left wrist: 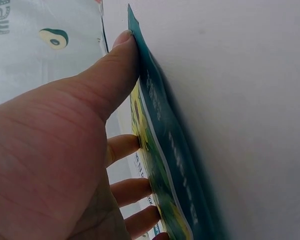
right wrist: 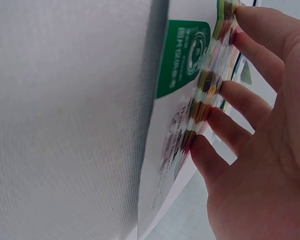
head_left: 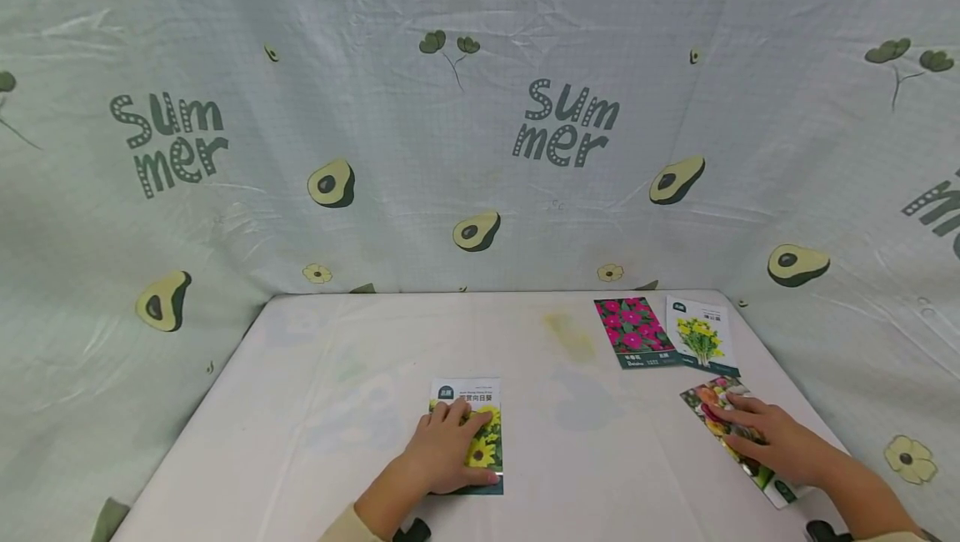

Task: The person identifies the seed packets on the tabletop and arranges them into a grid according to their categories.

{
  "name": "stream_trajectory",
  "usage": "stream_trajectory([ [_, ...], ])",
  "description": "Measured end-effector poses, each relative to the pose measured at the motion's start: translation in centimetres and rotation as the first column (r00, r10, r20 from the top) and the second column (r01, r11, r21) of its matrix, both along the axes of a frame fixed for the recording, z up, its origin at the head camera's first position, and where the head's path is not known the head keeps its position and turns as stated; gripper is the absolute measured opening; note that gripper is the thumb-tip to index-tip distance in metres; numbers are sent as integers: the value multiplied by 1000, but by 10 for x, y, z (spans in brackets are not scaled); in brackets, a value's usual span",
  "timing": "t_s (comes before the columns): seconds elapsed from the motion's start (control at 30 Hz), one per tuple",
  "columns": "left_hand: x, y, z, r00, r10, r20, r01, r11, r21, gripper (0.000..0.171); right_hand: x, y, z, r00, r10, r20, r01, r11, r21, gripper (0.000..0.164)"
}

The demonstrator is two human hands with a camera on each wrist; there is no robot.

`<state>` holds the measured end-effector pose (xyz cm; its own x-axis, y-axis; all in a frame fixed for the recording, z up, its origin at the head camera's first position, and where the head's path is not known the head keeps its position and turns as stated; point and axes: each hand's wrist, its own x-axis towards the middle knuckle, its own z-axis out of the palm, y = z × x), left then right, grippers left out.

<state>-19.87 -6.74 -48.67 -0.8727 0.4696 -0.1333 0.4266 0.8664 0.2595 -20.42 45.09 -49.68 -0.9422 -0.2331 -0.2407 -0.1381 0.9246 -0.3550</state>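
Note:
A seed packet with yellow sunflowers (head_left: pixel 483 446) lies upright-facing on the white table near the front middle. My left hand (head_left: pixel 444 450) rests on it with fingers spread. In the left wrist view, the thumb and fingertips touch the printed face, close to the dark teal bottom band (left wrist: pixel 162 120). Farther right, my right hand (head_left: pixel 780 442) lies over a slanted packet printed with colourful blooms (head_left: pixel 708 409). The right wrist view shows its fingertips on the printed face, beside a green logo (right wrist: pixel 182 60); the hand covers part of the picture.
At the back right lie a packet with pink flowers (head_left: pixel 635 329) and a white packet with yellow flowers (head_left: pixel 701 338), their edges meeting. The table (head_left: pixel 360 383) has faint coloured stains. A cloth with avocado prints (head_left: pixel 390 125) hangs behind and at both sides.

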Motion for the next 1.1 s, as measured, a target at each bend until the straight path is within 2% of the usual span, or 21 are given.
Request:
stream_trajectory([
  [0.57, 3, -3, 2, 1000, 8, -4, -8, 1000, 10, 84, -2, 2, -4, 1000, -17, 14, 16, 999, 29, 64],
  [0.8, 1, -3, -3, 1000, 5, -25, -6, 1000, -28, 88, -2, 0, -1, 1000, -10, 2, 10, 999, 34, 62],
  [1.1, 1, -2, -2, 1000, 12, -29, -13, 998, -58, 92, -1, -3, -1, 1000, 0, -2, 0, 1000, 13, 62],
])
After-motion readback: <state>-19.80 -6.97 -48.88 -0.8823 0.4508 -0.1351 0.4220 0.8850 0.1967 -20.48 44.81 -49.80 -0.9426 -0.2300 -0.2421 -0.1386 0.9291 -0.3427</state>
